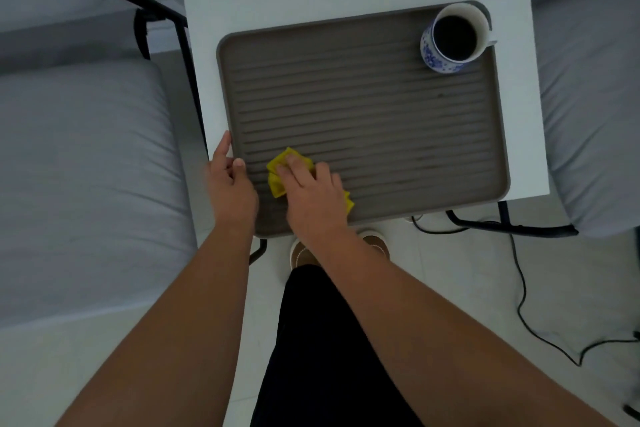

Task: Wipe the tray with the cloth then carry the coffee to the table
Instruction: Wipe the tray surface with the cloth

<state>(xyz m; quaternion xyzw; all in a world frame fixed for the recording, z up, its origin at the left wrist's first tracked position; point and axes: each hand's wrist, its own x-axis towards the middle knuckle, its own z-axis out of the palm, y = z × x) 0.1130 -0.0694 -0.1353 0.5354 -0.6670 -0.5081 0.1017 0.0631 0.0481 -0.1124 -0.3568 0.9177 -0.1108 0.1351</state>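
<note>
Right hand fingers press flat on cloth; unwiped tray ribs run toward 3 o'clock; left hand fingers grip the rim.

Yellow cloth, seemingly grey-brown ribbed tray, blue-patterned cup

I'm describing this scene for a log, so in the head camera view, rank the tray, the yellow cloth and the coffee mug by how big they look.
1. tray, by far the largest.
2. coffee mug.
3. yellow cloth, though the right hand covers much of it, so its place against the mug is unsure.
</note>
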